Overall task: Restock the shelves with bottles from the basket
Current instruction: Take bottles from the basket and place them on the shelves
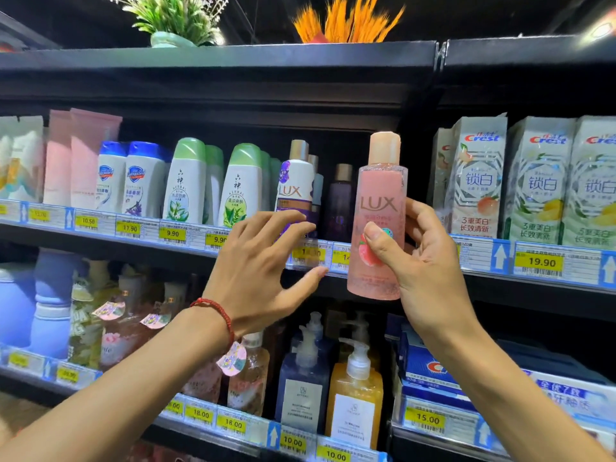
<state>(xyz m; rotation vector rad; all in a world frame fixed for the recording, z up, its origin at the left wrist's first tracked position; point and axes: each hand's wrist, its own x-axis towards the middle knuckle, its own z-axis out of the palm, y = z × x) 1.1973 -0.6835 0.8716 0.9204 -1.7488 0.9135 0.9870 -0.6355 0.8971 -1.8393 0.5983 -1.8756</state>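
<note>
Hands [263, 271] [426, 265] at upright bottle [380, 201], cap [385, 148] up

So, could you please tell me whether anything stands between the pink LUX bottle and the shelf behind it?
Nothing visible does. The right hand holds the pink LUX bottle before a dark gap between the dark purple bottle and the Crest boxes. The left hand is further left. The spot directly behind is hidden.

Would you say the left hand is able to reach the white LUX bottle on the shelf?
Probably yes: the left hand is open, with its fingertips right before the white LUX bottle and nothing between them.
</note>
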